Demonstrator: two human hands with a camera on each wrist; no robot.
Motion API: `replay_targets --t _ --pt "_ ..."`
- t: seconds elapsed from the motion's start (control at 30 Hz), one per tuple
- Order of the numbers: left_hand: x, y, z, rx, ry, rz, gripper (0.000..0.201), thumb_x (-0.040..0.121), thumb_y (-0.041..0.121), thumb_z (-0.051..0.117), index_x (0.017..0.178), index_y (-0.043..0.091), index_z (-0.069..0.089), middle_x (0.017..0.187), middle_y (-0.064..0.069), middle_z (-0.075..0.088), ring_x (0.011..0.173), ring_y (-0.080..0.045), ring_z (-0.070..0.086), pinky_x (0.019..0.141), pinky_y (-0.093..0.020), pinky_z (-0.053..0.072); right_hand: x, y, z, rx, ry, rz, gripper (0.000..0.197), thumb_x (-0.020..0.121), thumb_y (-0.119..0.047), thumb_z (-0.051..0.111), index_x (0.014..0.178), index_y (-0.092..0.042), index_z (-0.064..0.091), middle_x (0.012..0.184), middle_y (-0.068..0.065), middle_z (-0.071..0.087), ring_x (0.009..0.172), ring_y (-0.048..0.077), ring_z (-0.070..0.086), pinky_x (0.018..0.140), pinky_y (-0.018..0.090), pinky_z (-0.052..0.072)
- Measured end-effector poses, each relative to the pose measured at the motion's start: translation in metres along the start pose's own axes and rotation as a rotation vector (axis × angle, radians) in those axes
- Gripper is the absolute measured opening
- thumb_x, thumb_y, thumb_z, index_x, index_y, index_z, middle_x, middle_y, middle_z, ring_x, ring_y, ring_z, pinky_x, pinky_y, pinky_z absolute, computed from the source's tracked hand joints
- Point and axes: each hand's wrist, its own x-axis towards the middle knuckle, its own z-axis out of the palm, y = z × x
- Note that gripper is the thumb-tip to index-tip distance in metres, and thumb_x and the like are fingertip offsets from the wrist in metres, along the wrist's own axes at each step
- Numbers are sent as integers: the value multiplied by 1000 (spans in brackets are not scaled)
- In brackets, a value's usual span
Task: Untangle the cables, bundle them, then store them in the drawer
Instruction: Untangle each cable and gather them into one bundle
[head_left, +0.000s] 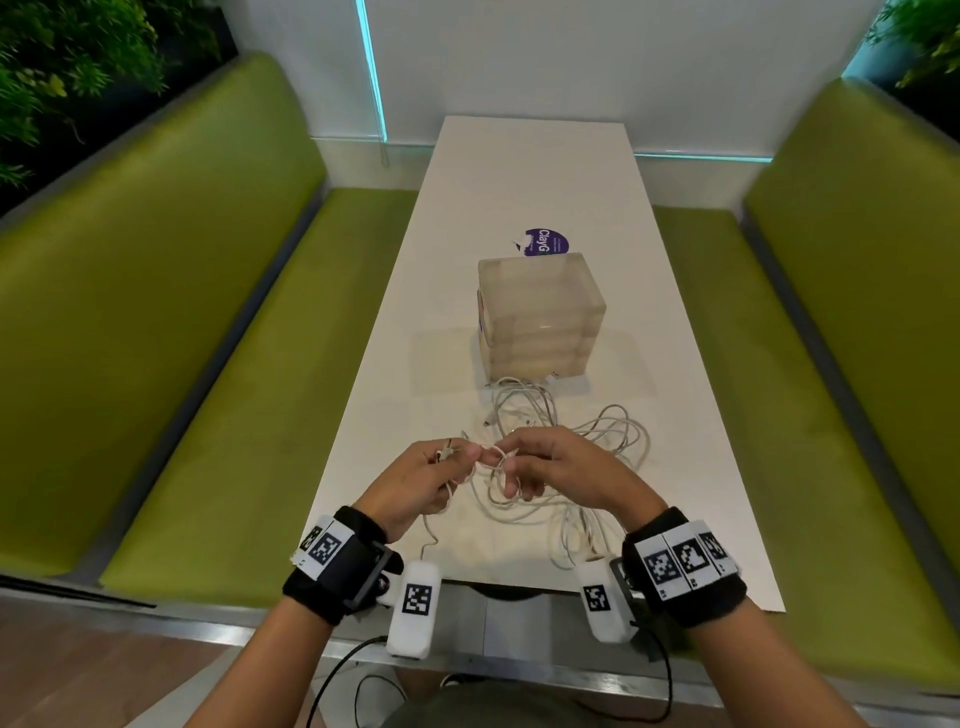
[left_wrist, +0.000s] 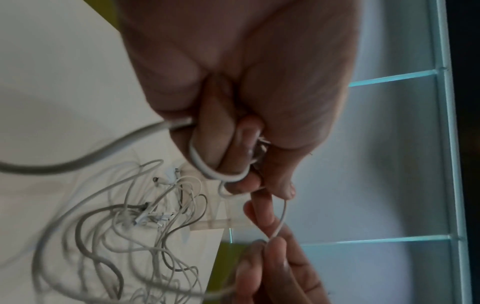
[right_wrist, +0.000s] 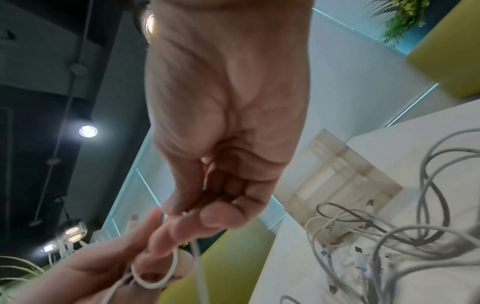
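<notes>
Green upholstered benches (head_left: 197, 312) flank a long white table (head_left: 524, 197) that runs up the middle of the head view toward a white wall with teal light strips. At the centre of the frame a translucent drawer unit (head_left: 540, 317) stands on the table, a purple sticker (head_left: 545, 242) just behind it. Just below the unit, a tangle of white and grey cables (head_left: 571, 431) spreads over the table toward the near edge, with several plug ends lying among the loops.

Both hands are raised at lower centre of the frame, wrists strapped with black bands carrying coded markers. The left hand (head_left: 421, 483) has its grip closed on a thin white cable (left_wrist: 205, 164): in the left wrist view the cable is looped around two curled fingers (left_wrist: 215, 133) and a thicker grey strand trails off to the left of the frame toward the pile. The right hand (head_left: 556, 462) meets it fingertip to fingertip, its grip pinching the same thin cable between thumb and forefinger; the right wrist view shows the strand running down from that pinch to the small loop (right_wrist: 155, 275) around the left hand's fingers. The held cable hangs from the hands down to the tangle on the table. Foliage (head_left: 67, 67) fills the upper left corner of the head view.
</notes>
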Motion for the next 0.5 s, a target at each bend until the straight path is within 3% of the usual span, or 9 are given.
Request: replay_targets --t 0.17,0.3,0.5 --pt "0 3 -10 -155 142 101 29 87 26 59 108 8 66 65 1 27 44 -7 15 40 -17 15 -11 -9 5 61 -167 101 13 94 -13 57 94 0 60 79 11 72 59 18 62 57 25 49" --pt "2 5 -19 -246 239 128 8 92 12 55 98 11 61 60 9 35 46 -4 23 39 -14 21 -19 -5 15 137 -378 208 5 94 -11 55 92 -8 58 81 14 71 60 18 64 60 26 52" --pt "6 9 -20 -439 305 186 15 99 12 44 109 12 55 65 7 40 47 -4 25 39 -14 22 -13 44 46 -125 -456 414 9 90 -7 55 82 -8 59 84 12 68 76 28 66 69 29 55"
